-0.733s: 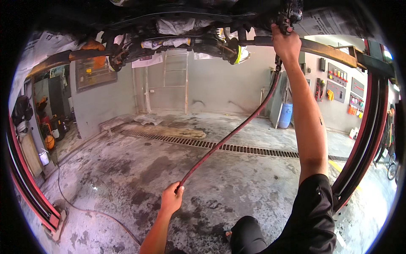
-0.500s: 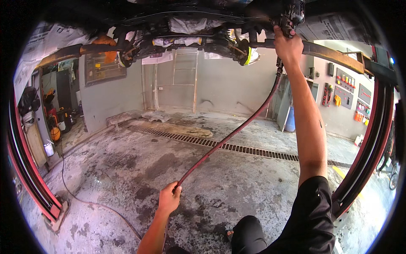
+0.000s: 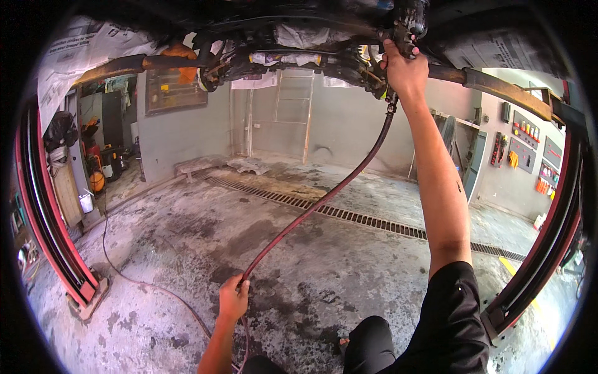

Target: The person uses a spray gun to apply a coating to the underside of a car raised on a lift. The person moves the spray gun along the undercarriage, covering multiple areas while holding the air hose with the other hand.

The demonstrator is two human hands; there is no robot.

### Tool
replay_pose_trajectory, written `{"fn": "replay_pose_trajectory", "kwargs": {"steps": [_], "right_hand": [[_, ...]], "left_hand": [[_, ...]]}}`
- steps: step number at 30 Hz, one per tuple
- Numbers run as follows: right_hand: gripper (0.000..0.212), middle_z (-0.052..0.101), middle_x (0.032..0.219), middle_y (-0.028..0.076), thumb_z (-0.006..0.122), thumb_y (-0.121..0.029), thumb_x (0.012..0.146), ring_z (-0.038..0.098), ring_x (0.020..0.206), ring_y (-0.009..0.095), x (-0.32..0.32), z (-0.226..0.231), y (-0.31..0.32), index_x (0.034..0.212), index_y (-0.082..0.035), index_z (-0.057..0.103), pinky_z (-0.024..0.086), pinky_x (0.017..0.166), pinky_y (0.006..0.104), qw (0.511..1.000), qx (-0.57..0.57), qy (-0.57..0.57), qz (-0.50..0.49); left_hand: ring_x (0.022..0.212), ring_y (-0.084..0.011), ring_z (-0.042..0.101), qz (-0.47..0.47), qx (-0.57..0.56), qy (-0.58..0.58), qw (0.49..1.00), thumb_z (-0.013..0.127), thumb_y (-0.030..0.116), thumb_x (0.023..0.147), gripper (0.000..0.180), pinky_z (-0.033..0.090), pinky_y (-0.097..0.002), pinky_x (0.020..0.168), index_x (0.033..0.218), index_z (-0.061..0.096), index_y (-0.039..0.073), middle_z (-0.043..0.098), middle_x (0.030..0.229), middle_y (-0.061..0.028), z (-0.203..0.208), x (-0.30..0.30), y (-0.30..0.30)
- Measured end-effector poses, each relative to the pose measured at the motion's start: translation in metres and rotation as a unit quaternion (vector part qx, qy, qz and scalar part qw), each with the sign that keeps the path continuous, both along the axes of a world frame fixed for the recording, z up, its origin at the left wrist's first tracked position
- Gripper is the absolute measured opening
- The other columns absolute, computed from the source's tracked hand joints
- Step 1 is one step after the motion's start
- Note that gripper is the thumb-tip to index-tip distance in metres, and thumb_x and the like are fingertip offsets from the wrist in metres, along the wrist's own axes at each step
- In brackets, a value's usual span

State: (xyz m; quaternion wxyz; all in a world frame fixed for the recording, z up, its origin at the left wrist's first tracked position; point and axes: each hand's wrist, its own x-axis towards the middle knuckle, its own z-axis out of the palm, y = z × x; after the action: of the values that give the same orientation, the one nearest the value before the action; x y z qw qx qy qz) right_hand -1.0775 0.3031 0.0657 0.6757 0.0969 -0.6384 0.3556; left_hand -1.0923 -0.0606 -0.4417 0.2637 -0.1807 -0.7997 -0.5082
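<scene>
Red, smooth hose (image 3: 311, 209) curved from your left hand (image 3: 233, 299), curled around it, up to the glossy black tool (image 3: 410, 23) your right hand (image 3: 407, 71) gripped.

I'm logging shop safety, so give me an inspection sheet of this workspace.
Surface: stained concrete floor, crossed by a drain grate.
Job's things: black tool overhead; red hose joined below it.
Clutter: white bucket by the left doorway.
Grips: right grip is closed on the black tool; left grip round the red hose.
Cables: thin line winds across the floor at left.
Surroundings: vehicle underside overhead, red posts either side, tool boards on the right wall.
</scene>
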Motion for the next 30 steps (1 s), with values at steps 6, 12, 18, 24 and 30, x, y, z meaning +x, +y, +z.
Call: {"fn": "replay_pose_trajectory", "kwargs": {"steps": [6, 12, 18, 24, 30], "right_hand": [[0.034, 0.069, 0.069, 0.008, 0.076, -0.029, 0.09, 0.068, 0.061, 0.017, -0.013, -0.003, -0.028, 0.078, 0.001, 0.068, 0.053, 0.062, 0.0314, 0.993, 0.006, 0.039, 0.107], [0.032, 0.068, 0.067, 0.005, 0.076, -0.026, 0.09, 0.064, 0.057, 0.014, -0.018, -0.006, -0.047, 0.076, 0.001, 0.067, 0.051, 0.055, 0.029, 0.986, 0.029, 0.05, 0.153], [0.022, 0.067, 0.073, 0.005, 0.072, -0.021, 0.094, 0.062, 0.061, 0.013, -0.014, -0.014, -0.07, 0.091, 0.001, 0.071, 0.05, 0.059, 0.0278, 0.975, 0.014, 0.016, 0.223], [0.019, 0.07, 0.073, 0.006, 0.07, -0.017, 0.094, 0.064, 0.06, 0.011, -0.02, -0.023, -0.084, 0.089, 0.001, 0.071, 0.05, 0.058, 0.0276, 0.969, 0.044, 0.04, 0.241], [0.024, 0.07, 0.073, 0.005, 0.072, -0.022, 0.093, 0.065, 0.061, 0.013, -0.031, -0.034, -0.077, 0.087, 0.002, 0.07, 0.051, 0.06, 0.0272, 0.971, 0.016, 0.032, 0.237]], "left_hand": [[0.089, -0.0329, 0.071, 0.049, 0.016, 0.009, 0.999, 0.068, 0.013, 0.094, 0.026, 0.054, -0.0387, 0.076, 0.115, 0.068, -0.001, 0.07, 0.099, -0.0209, -0.01, -0.001, -0.02], [0.088, -0.0325, 0.071, 0.054, 0.032, -0.042, 0.997, 0.068, 0.014, 0.094, 0.026, 0.054, -0.0384, 0.076, 0.115, 0.067, -0.002, 0.07, 0.098, -0.0206, -0.01, 0.006, -0.033], [0.088, -0.031, 0.071, 0.091, 0.007, 0.008, 0.996, 0.068, 0.014, 0.095, 0.027, 0.055, -0.0367, 0.076, 0.115, 0.067, -0.003, 0.071, 0.099, -0.0209, -0.014, 0.012, -0.043], [0.092, -0.0321, 0.07, 0.104, 0.042, -0.037, 0.993, 0.066, 0.013, 0.095, 0.025, 0.054, -0.0383, 0.082, 0.115, 0.068, -0.002, 0.071, 0.1, -0.0212, -0.016, 0.02, -0.062], [0.093, -0.032, 0.07, 0.12, 0.024, 0.0, 0.992, 0.067, 0.012, 0.094, 0.025, 0.053, -0.0384, 0.083, 0.114, 0.067, -0.003, 0.071, 0.1, -0.0206, -0.019, 0.017, -0.069]]}}
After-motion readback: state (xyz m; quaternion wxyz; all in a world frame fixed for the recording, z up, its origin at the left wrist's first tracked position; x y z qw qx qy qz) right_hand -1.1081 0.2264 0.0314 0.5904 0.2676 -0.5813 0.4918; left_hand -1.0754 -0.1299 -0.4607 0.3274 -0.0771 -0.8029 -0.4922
